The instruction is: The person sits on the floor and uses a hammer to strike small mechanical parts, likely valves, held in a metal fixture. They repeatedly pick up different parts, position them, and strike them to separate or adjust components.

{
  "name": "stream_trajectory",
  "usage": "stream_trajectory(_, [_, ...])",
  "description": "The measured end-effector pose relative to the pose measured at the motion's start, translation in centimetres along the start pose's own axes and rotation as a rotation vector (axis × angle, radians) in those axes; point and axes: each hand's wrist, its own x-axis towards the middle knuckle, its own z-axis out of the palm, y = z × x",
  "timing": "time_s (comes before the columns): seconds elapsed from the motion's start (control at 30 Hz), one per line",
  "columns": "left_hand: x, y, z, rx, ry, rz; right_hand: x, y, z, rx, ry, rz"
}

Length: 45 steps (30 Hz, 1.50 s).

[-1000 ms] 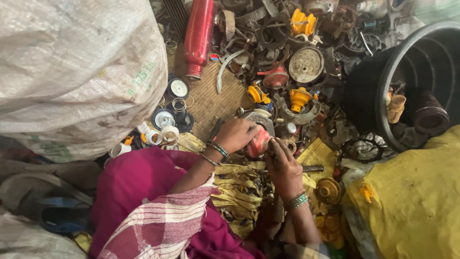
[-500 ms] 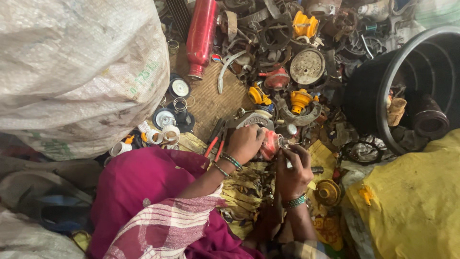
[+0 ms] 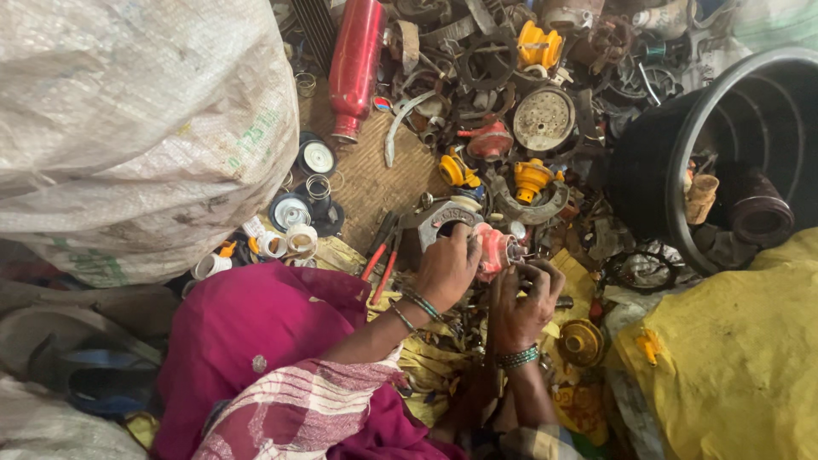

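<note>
So both hands are working on a small pink-red plastic part (image 3: 492, 249), which sits right at the near edge of the scrap heap, just in front of a grey metal ring clamp (image 3: 443, 223). The left hand (image 3: 446, 268) is wrapped around the part's left side, fingers curled tight together over it, bangles on the wrist. The right hand (image 3: 521, 302) comes in from the part's right, fingertips bunched and pinching at something tiny on its end; can't tell what exactly, it's too small. Just left of the part there's a pair of red-handled pliers (image 3: 381, 255) lying on the woven mat (image 3: 375, 183). Below and right of the part sits a round yellow cap (image 3: 581, 341) on yellow cloth. Farther out from the part, up the heap, you get yellow plastic fittings (image 3: 532, 177), a round perforated metal disc (image 3: 544, 121), and a red metal cylinder (image 3: 357, 64). Off to the part's far right is a big black tub (image 3: 682, 153), far left a huge white woven sack (image 3: 128, 128).
</note>
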Motion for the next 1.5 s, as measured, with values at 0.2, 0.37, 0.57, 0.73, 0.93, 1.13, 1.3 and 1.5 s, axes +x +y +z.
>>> stream_trajectory(0.2, [-0.1,-0.8,0.7,0.006,0.022,0.045,-0.6,0.5,0.7,0.340,-0.047,0.248])
stream_trajectory(0.37, [0.8,-0.7,-0.5,0.062,-0.012,0.058,-0.4,1.7,1.3,0.711,-0.189,0.737])
stream_trajectory(0.57, [2.9,-1.7,-5.2,0.103,0.137,0.344,0.4,5.2,0.6,0.499,-0.217,0.521])
stream_trajectory(0.73, [4.0,-3.5,-7.6,0.425,0.298,0.668,0.3,6.4,0.7,0.516,-0.216,0.490])
stream_trajectory(0.93, [3.5,-5.2,-7.4,0.385,-0.356,0.169,1.5,3.4,1.3,0.317,-0.436,0.410])
stream_trajectory(1.13, [3.3,-4.8,-5.6,0.354,-0.114,0.412,5.2,0.0,5.1,0.062,-0.725,-0.158])
stream_trajectory(1.3, [4.5,-4.4,-7.9,0.600,-0.093,0.320,5.4,-0.6,7.9,-0.016,-0.771,-0.105])
stream_trajectory(1.5, [6.0,-3.5,-11.6,0.526,0.044,0.256,4.7,-1.6,5.4,0.435,-0.468,0.051])
